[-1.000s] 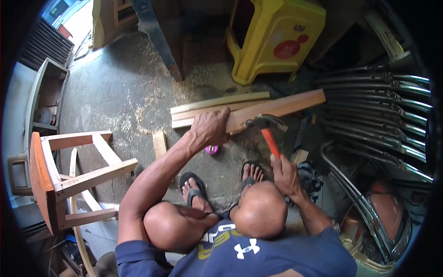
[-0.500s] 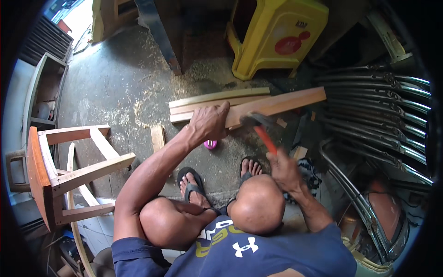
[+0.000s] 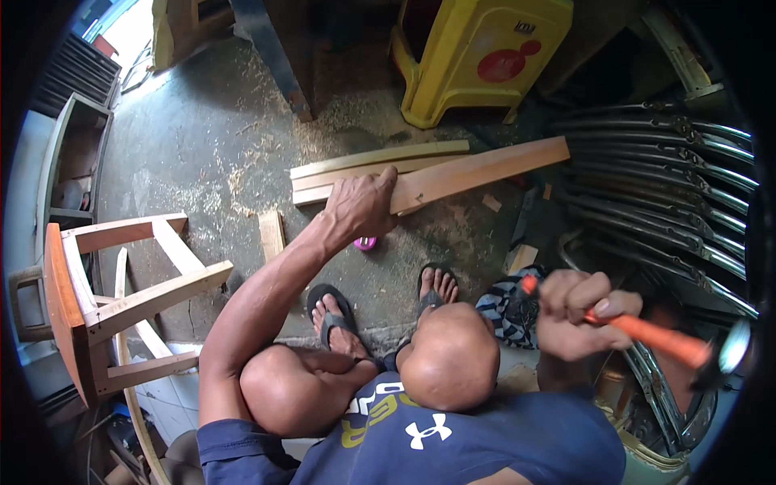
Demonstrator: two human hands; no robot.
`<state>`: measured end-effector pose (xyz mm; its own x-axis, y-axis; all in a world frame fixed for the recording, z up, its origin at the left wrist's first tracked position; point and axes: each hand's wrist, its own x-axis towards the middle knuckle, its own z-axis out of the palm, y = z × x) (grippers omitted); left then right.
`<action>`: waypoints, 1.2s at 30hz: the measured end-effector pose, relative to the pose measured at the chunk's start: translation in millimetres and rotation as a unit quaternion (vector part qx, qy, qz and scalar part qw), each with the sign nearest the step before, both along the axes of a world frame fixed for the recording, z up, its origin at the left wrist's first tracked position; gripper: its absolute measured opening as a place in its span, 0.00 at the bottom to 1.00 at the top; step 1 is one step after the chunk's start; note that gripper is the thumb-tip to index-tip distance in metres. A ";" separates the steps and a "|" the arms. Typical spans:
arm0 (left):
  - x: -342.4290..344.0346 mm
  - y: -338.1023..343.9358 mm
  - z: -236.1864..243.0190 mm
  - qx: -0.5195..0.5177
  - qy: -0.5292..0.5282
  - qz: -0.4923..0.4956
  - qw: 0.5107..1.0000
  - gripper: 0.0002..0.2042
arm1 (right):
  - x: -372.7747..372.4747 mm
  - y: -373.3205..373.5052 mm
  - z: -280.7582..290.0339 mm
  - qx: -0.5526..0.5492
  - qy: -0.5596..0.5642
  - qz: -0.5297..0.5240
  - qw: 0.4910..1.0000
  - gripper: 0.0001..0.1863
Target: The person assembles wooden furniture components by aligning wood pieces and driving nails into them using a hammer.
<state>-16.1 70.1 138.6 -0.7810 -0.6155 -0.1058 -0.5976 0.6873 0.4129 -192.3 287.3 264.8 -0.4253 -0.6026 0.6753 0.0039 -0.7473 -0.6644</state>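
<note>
My left hand (image 3: 360,202) grips a pinkish wooden board (image 3: 493,166) that lies slanted across a few paler strips (image 3: 331,170) on the floor. A small nail (image 3: 419,198) shows in the board just right of my fingers. My right hand (image 3: 584,315) is closed round the orange handle of a hammer (image 3: 671,339), raised beside my right knee, its head out toward the right rim. A small pink object (image 3: 365,243) rests under my left hand's side, partly hidden.
A wooden stool frame (image 3: 133,303) lies on its side at left, beside a shelf unit (image 3: 69,149). A yellow plastic stool (image 3: 477,89) stands ahead. Stacked metal tube frames (image 3: 663,186) fill the right. A short offcut (image 3: 271,234), patterned cloth (image 3: 505,315) and wood shavings are on the floor.
My right hand has swung the hammer up and to the right, away from the board. My left hand still holds the board, both slightly higher in the picture.
</note>
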 end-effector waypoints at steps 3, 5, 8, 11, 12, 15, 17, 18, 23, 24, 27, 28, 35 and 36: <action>-8.9 1.1 2.9 -0.001 -0.017 -0.011 1.000 0.25 | -13.2 19.3 -77.0 0.544 0.357 -0.093 0.753 0.26; -2.4 1.4 -2.4 0.013 0.001 -0.008 1.000 0.26 | -8.0 31.1 -96.2 0.609 0.357 -0.092 0.702 0.28; -3.8 2.0 0.5 0.012 -0.012 -0.007 1.000 0.26 | 3.3 28.3 -85.3 0.544 0.276 -0.086 0.788 0.26; -9.7 0.0 1.2 0.030 -0.043 -0.014 0.999 0.27 | -16.0 12.6 -98.6 0.431 0.330 -0.132 0.830 0.11; -8.3 -2.5 2.3 0.018 -0.032 -0.012 0.999 0.27 | -27.5 7.2 -91.6 0.484 0.381 -0.087 0.783 0.12; -0.6 -4.0 0.7 0.018 -0.038 -0.003 0.999 0.28 | -25.1 4.6 -44.7 0.481 0.302 -0.038 0.822 0.15; 3.0 -2.4 -0.2 0.020 -0.048 -0.003 0.999 0.28 | -4.7 4.6 -13.3 0.295 0.005 0.003 0.955 0.20; -0.2 -0.5 -2.1 0.021 -0.048 -0.009 0.999 0.28 | -5.7 -1.4 -33.0 0.122 -0.056 0.032 0.990 0.19; -3.8 -0.7 -0.9 0.021 -0.046 -0.010 0.999 0.29 | -15.1 15.5 -93.2 0.525 0.405 -0.052 0.747 0.19; -4.2 -0.3 0.7 0.036 -0.051 -0.002 0.998 0.30 | -14.4 8.5 -78.7 0.531 0.366 -0.021 0.764 0.18; -10.5 -4.4 11.0 0.039 -0.054 0.013 0.998 0.30 | -10.6 -0.1 -75.7 0.423 0.332 -0.095 0.838 0.19; -9.0 -0.2 7.2 0.042 -0.055 0.010 0.998 0.30 | -12.6 7.2 -81.4 0.427 0.330 -0.096 0.836 0.19; -5.3 2.2 8.5 0.036 -0.047 0.018 0.998 0.30 | -24.2 13.7 -78.7 0.362 0.145 -0.010 0.921 0.21; -7.3 3.4 8.2 0.034 -0.044 0.014 0.998 0.30 | -29.1 14.3 -90.4 0.287 0.074 0.026 0.955 0.21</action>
<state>-23.4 73.4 146.8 -0.7489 -0.6266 -0.2158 -0.6529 0.6417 0.4023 -221.4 301.6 174.4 -0.3105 -0.9088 0.2788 -0.0956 -0.2619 -0.9603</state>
